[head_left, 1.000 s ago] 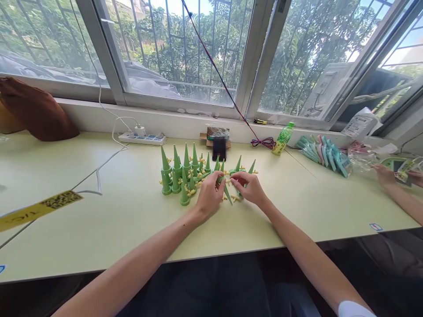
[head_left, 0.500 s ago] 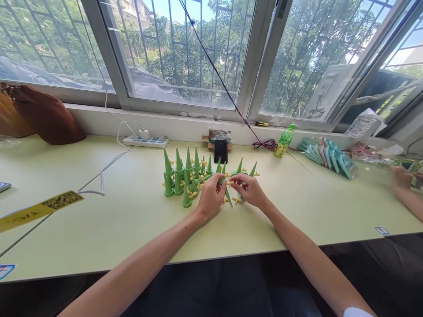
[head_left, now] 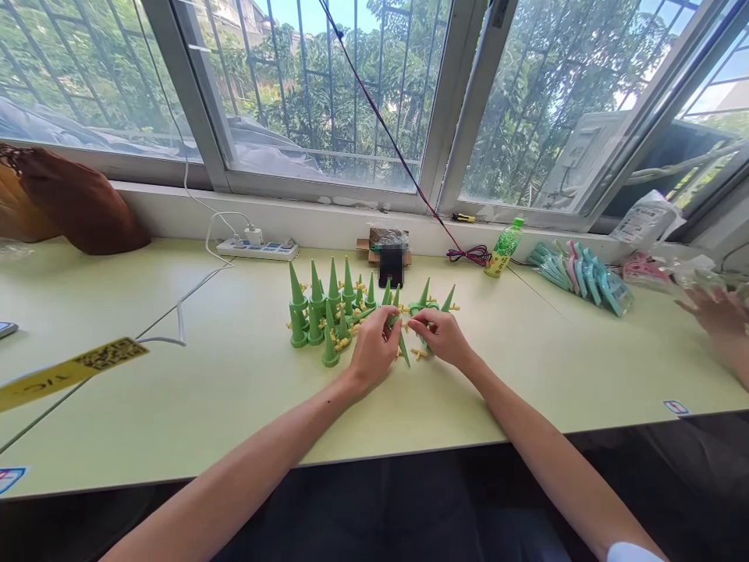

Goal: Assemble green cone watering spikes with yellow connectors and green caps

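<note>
My left hand (head_left: 374, 343) is closed around a green cone (head_left: 405, 350), whose pointed tip slants down toward the table. Close beside it, my right hand (head_left: 441, 334) pinches a small yellow piece (head_left: 405, 326) at the cone; my fingers partly cover where the two meet. Left of my hands, several green cones (head_left: 314, 324) stand upright in a cluster, with yellow pieces among them. Beyond my right hand are more upright green cones (head_left: 424, 293). A loose yellow T-shaped piece (head_left: 418, 354) lies on the table below my hands.
Behind the cones stand a dark phone-like device (head_left: 391, 273) and a small box. A power strip (head_left: 257, 250), a green-labelled bottle (head_left: 504, 248) and bagged pastel items (head_left: 585, 281) line the window side. Another person's hand (head_left: 717, 316) is at the far right. A yellow tag (head_left: 76, 373) hangs at left.
My right fingertips have shifted slightly with the yellow piece by the cone; my left hand keeps its hold. At the far right, the other person's hand has lifted and spread.
</note>
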`<action>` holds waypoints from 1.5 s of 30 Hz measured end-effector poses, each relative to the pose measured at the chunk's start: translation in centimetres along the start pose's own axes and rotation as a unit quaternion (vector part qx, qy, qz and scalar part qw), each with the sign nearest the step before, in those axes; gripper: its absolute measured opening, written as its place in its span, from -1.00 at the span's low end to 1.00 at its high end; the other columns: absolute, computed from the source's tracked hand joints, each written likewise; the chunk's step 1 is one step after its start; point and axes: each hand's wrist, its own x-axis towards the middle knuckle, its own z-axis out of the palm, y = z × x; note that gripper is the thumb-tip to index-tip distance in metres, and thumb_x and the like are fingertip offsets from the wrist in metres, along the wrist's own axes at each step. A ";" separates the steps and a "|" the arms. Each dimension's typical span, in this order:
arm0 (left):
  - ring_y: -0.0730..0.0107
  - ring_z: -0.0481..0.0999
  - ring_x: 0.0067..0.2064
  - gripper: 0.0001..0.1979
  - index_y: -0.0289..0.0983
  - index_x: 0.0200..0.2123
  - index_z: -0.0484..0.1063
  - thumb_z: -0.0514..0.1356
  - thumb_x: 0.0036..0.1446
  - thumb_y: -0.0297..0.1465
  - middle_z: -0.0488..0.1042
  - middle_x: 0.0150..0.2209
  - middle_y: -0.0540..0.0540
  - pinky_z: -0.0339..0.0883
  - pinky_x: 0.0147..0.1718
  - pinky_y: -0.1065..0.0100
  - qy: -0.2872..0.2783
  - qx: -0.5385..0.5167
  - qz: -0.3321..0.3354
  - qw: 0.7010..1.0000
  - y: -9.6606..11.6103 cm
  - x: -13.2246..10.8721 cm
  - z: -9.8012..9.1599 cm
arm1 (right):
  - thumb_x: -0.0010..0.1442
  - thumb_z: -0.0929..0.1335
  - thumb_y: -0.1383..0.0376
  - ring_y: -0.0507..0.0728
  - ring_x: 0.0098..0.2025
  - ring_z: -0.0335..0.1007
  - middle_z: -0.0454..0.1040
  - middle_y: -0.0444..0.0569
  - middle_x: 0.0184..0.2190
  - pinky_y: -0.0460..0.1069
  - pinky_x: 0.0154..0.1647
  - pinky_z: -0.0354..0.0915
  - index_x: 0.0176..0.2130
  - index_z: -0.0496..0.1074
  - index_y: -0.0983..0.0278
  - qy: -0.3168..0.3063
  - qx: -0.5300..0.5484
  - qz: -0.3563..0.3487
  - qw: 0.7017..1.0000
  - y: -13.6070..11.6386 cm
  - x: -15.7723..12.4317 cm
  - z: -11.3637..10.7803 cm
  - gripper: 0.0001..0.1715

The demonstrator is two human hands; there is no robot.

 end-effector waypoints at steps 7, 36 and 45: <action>0.48 0.40 -0.45 -0.91 -0.25 -0.19 0.39 0.13 0.27 -0.38 0.49 -0.34 -0.03 0.30 -0.40 0.41 -0.003 -0.008 -0.004 1.000 0.1 0.0 0.0 | 0.32 0.31 0.04 0.03 -0.49 0.30 0.47 -0.07 -0.50 -0.06 -0.48 0.19 -0.34 0.48 0.29 -0.001 0.008 0.009 1.000 -0.2 -0.1 -0.1 -0.60; 0.46 0.43 -0.41 -0.88 -0.25 -0.16 0.40 0.13 0.27 -0.36 0.53 -0.26 -0.07 0.31 -0.38 0.39 -0.009 -0.009 -0.010 1.000 0.0 -0.2 0.1 | 0.30 0.33 0.13 0.04 -0.50 0.30 0.47 -0.08 -0.50 -0.06 -0.51 0.20 -0.26 0.50 0.26 -0.008 0.019 -0.005 1.000 -0.3 -0.4 0.0 -0.74; 0.48 0.40 -0.44 -0.91 -0.25 -0.20 0.39 0.13 0.26 -0.37 0.50 -0.31 -0.05 0.28 -0.39 0.40 -0.013 -0.004 -0.011 1.000 -0.1 -0.3 0.1 | 0.29 0.34 0.11 0.02 -0.54 0.22 0.48 -0.09 -0.50 -0.05 -0.49 0.21 -0.22 0.51 0.28 -0.005 0.005 0.006 1.000 -0.1 -0.4 -0.1 -0.71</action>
